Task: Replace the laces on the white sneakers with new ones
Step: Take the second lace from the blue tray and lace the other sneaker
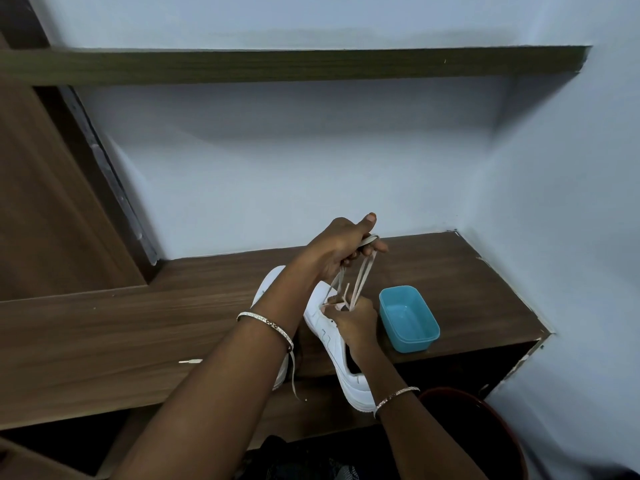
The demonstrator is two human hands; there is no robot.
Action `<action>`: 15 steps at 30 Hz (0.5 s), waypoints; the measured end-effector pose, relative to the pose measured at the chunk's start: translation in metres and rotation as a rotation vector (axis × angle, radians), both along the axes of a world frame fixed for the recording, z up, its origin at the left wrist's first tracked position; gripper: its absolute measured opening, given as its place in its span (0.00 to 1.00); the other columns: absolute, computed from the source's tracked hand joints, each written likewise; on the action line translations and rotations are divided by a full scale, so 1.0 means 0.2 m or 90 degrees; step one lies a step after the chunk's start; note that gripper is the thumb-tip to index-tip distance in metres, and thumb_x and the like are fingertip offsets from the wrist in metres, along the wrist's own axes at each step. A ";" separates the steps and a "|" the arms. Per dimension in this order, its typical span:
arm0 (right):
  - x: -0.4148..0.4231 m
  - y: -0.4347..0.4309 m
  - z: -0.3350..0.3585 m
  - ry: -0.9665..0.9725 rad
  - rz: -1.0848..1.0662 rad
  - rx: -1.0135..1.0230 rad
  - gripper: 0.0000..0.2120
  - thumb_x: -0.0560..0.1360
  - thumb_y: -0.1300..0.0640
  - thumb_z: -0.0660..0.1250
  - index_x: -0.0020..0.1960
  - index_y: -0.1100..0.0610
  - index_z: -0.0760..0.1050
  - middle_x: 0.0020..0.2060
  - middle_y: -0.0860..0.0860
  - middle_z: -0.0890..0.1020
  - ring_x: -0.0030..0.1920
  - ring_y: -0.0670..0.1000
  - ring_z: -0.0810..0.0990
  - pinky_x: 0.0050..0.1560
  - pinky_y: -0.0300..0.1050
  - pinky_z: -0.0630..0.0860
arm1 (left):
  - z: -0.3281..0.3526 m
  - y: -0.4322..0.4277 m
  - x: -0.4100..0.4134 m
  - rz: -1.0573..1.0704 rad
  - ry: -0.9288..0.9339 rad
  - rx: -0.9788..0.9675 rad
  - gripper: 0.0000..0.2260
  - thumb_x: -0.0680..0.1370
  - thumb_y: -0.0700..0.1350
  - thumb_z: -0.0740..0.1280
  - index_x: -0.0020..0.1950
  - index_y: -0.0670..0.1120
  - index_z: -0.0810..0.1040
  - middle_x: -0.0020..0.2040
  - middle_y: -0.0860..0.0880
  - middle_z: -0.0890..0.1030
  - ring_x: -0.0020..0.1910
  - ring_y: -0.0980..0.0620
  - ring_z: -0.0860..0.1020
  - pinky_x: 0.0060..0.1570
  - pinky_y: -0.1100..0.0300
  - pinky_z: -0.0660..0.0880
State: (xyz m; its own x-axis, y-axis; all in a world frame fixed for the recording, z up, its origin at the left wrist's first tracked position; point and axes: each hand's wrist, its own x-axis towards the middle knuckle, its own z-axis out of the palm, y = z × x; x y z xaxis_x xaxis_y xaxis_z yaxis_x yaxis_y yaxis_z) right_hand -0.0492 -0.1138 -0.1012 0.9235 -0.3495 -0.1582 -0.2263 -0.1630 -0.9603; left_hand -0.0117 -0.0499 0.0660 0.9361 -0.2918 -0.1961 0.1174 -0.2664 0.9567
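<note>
Because the lace (360, 271) is a flat, soft, limp ribbon with almost no weight, it should give to any pull and slip through the eyelets only if drawn along its length, so the best hold is probably close to the eyelets or at the stiff tips, while the sneaker (341, 344) itself needs pinning down, being light enough to lift with the lace. The left hand (341, 249), raised above the shoe, has its fingers (375, 247) clenched around a loop of that lace, pulling two strands taut upward. The right hand (353, 323) presses down on the sneaker's upper, its fingers curled at the eyelet row, seemingly pinching the lace there, though the exact grip is hidden. The sneaker is white, smooth-sided with faint stitched lines, lying on the brown wooden counter (121, 334), toe pointing far. A second white sneaker (268, 282) sits just left, mostly behind the left forearm. A blue plastic tub (408, 320) stands near on the right.
</note>
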 end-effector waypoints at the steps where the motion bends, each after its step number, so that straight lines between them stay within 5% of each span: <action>1: -0.01 -0.02 0.01 -0.014 0.004 -0.003 0.18 0.64 0.61 0.80 0.53 0.59 0.81 0.44 0.50 0.85 0.45 0.49 0.84 0.46 0.41 0.80 | 0.01 0.00 0.00 0.003 -0.004 -0.009 0.26 0.83 0.58 0.57 0.46 0.41 0.87 0.30 0.51 0.76 0.27 0.55 0.63 0.29 0.63 0.62; 5: -0.01 -0.05 0.07 -0.020 0.054 -0.055 0.25 0.65 0.55 0.82 0.58 0.55 0.75 0.48 0.46 0.81 0.47 0.47 0.81 0.46 0.39 0.77 | 0.05 0.00 -0.01 0.012 -0.023 -0.017 0.25 0.83 0.59 0.59 0.42 0.44 0.88 0.31 0.51 0.72 0.28 0.55 0.63 0.29 0.63 0.64; 8: 0.01 -0.02 0.11 -0.012 0.070 -0.128 0.22 0.68 0.48 0.79 0.53 0.61 0.78 0.47 0.53 0.84 0.49 0.54 0.83 0.50 0.48 0.80 | 0.06 0.00 -0.02 0.030 -0.042 -0.021 0.25 0.83 0.58 0.59 0.40 0.45 0.87 0.32 0.50 0.70 0.28 0.54 0.64 0.30 0.62 0.65; 12: 0.04 0.00 0.16 -0.020 0.056 -0.195 0.20 0.74 0.48 0.73 0.54 0.65 0.79 0.50 0.59 0.85 0.52 0.60 0.82 0.50 0.47 0.76 | 0.05 0.03 -0.04 0.049 -0.073 -0.054 0.22 0.83 0.55 0.61 0.40 0.44 0.87 0.29 0.52 0.73 0.29 0.54 0.69 0.34 0.62 0.71; 15: 0.04 -0.03 0.17 0.000 0.084 -0.151 0.21 0.68 0.46 0.77 0.50 0.61 0.81 0.45 0.57 0.85 0.49 0.58 0.84 0.52 0.53 0.80 | 0.00 0.11 -0.04 0.094 -0.122 -0.004 0.19 0.82 0.53 0.62 0.40 0.45 0.86 0.32 0.55 0.82 0.35 0.53 0.76 0.44 0.59 0.76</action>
State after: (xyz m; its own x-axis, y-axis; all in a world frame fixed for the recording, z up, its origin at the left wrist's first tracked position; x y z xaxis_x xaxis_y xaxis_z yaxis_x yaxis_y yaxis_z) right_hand -0.0403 -0.1200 -0.0664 0.9635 -0.2534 -0.0868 -0.1887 -0.4122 -0.8913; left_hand -0.0197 -0.0274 0.0653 0.9888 -0.1492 -0.0099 -0.0286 -0.2533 0.9670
